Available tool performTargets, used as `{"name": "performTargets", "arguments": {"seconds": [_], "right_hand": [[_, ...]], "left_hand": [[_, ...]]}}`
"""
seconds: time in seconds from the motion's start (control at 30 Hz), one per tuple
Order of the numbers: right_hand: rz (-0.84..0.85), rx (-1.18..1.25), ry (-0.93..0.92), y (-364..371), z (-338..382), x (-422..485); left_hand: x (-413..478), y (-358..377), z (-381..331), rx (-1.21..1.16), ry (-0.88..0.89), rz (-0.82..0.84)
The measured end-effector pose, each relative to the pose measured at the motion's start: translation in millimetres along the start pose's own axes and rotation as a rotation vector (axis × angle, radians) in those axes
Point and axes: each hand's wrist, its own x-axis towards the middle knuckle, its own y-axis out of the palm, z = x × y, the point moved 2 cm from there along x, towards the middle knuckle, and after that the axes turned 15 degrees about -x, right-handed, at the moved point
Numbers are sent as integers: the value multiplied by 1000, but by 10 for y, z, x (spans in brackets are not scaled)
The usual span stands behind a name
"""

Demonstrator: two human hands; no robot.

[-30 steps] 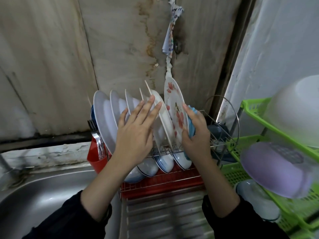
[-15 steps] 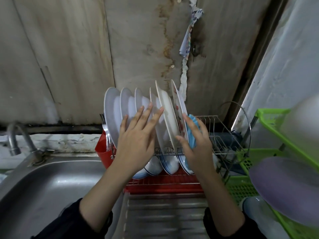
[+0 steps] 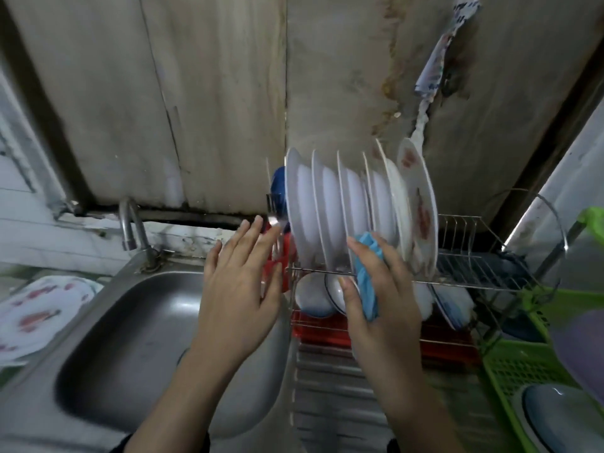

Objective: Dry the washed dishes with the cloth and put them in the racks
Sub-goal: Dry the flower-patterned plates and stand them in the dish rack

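In the head view, a row of white plates [image 3: 327, 210] is seen standing on edge in the wire rack [image 3: 474, 273], with a flowered plate [image 3: 421, 204] at its right end and free slots further right. The cloth [image 3: 366, 279], blue and soft, is held bunched in the right hand [image 3: 379, 295], whose fingers and thumb are curled round it, low in front of the plates; because of blur it cannot be told whether they are touched by it. The left hand [image 3: 238, 289] is spread with straight fingers and nothing is held in it; it is placed over the edge of the sink [image 3: 130, 322], just beside the leftmost plate. What seems a second plate [image 3: 39, 312] with flowers lies left of the sink. A plate is judged stiff, rather heavy, fragile and slippery when wet, so it is best taken at the rim, thumb on one face and fingers on the other, with the limp, light cloth between for a safer hold.
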Motion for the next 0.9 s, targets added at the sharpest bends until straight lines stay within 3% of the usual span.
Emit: {"name": "performTargets", "arguments": {"seconds": [0.13, 0.6, 0.9], "right_hand": [[185, 59, 44, 368, 509, -232], [491, 221, 43, 1658, 2655, -1119], [697, 254, -10, 2397, 3359, -1326]], "left_hand": [[-347, -533, 373, 70, -99, -2], [-1616, -2515, 1644, 211, -432, 4], [-1970, -3063, 2451, 226, -691, -24]]}}
